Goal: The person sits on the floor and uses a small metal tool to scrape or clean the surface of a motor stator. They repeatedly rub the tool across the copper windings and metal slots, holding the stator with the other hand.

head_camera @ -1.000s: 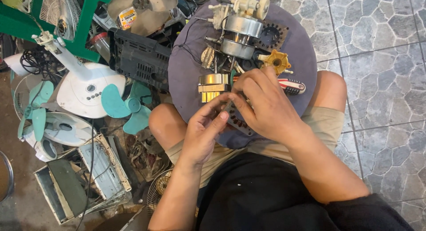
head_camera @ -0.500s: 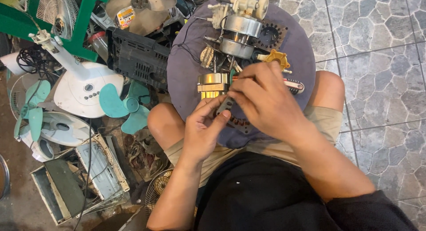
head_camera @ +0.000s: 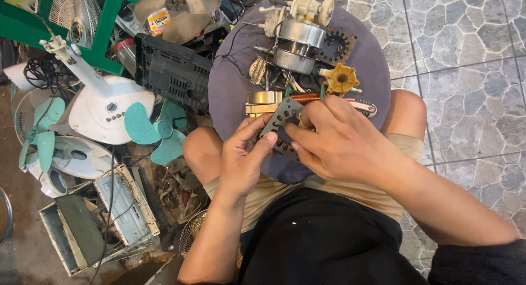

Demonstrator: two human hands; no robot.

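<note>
Fingers (head_camera: 257, 132) of the left hand (head_camera: 244, 159) pinch the near-left edge of a flat grey stator plate (head_camera: 282, 120), thumb on top. The right hand (head_camera: 339, 140) grips the same plate from the right, fingers curled over its upper edge and thumb pressed to its face. One plate held between two hands, tilted above the lap, over the near rim of a round grey-purple tray (head_camera: 230, 82).

Left to right around it:
- One green plastic frame (head_camera: 33, 27), top left, with one wire fan guard (head_camera: 76, 13) inside it.
- One white fan base (head_camera: 107, 107) with button panel; its neck rises up-left.
- Two teal fan blade sets: one (head_camera: 41, 134) at far left, one (head_camera: 153, 129) just beside the black housing.
- One open metal casing (head_camera: 101, 219), bottom left, on the floor.
- One black ribbed plastic housing (head_camera: 175, 71), touching the tray's left edge.
- One brass-coloured block (head_camera: 263, 98) on the tray, just above the plate.
- One silver motor body (head_camera: 293, 44) with a cream gear head, tray centre-top.
- One dark perforated ring (head_camera: 335, 45) right of the motor.
- One yellow plastic hub (head_camera: 341, 79) below that ring.
- Stone-pattern floor tiles (head_camera: 466, 71) at right.
</note>
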